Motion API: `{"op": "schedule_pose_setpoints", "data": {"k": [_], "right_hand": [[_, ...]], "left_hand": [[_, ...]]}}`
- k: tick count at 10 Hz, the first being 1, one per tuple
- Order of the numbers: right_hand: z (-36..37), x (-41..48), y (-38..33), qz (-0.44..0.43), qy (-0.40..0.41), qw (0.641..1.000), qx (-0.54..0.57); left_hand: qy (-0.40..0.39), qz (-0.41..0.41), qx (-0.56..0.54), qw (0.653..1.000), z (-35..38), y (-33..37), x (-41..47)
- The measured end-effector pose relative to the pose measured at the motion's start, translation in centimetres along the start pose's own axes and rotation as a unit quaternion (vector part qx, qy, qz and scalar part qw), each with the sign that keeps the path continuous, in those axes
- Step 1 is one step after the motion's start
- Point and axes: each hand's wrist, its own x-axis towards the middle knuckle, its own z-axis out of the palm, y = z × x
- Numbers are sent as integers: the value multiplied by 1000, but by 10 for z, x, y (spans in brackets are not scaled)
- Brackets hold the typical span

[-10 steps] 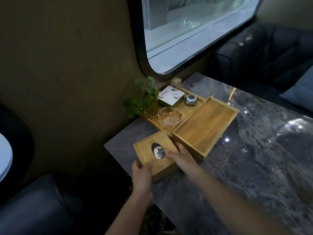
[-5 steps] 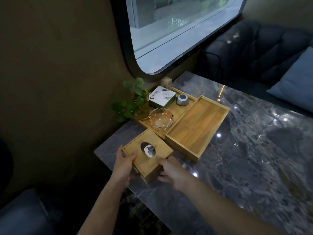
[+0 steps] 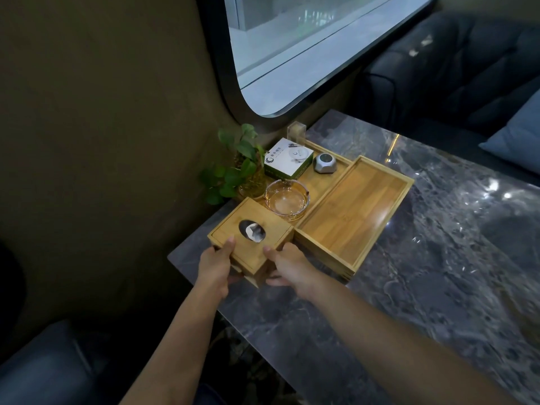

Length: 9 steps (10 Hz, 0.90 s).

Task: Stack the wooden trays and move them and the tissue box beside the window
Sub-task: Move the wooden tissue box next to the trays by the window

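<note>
A wooden tissue box (image 3: 260, 244) with an oval slot and a tissue poking out sits at the near left corner of the marble table (image 3: 438, 273). My left hand (image 3: 216, 266) grips its near left side, thumb on the lid. My right hand (image 3: 287, 266) holds its near right corner. Right of the box lies an empty wooden tray (image 3: 353, 211), which looks like more than one tray stacked. A second wooden tray (image 3: 324, 175) lies behind it by the wall, under the window (image 3: 306, 48), and touches the box's far side.
The tray by the wall carries a glass ashtray (image 3: 287, 200), a green and white box (image 3: 287, 158), a silver gadget (image 3: 324, 163), a potted plant (image 3: 239, 168) and a small clear holder (image 3: 296, 131). Dark sofas stand far right and near left, with a blue cushion (image 3: 517, 141).
Both hands shifted from the top of the tissue box to its near sides and closed on it. The box has slid toward the wall, up against the tray with the ashtray.
</note>
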Motion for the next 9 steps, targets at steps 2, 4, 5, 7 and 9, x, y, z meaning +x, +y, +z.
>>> {"op": "schedule_pose_setpoints", "data": {"k": [2, 4, 5, 7, 9], "right_hand": [[1, 5, -2, -7, 3, 1000, 11], [0, 10, -1, -11, 5, 1000, 23], [-1, 10, -1, -8, 15, 1000, 18], [-2, 9, -1, -17, 33, 999, -8], [-28, -16, -18, -105, 71, 976, -175]], "left_hand": [[-1, 9, 15, 1000, 1, 4, 0], [-21, 0, 22, 1000, 1, 9, 0], [-14, 3, 29, 999, 1, 8, -1], [-9, -4, 39, 999, 1, 11, -2], [116, 91, 211, 966, 0, 26, -11]]}}
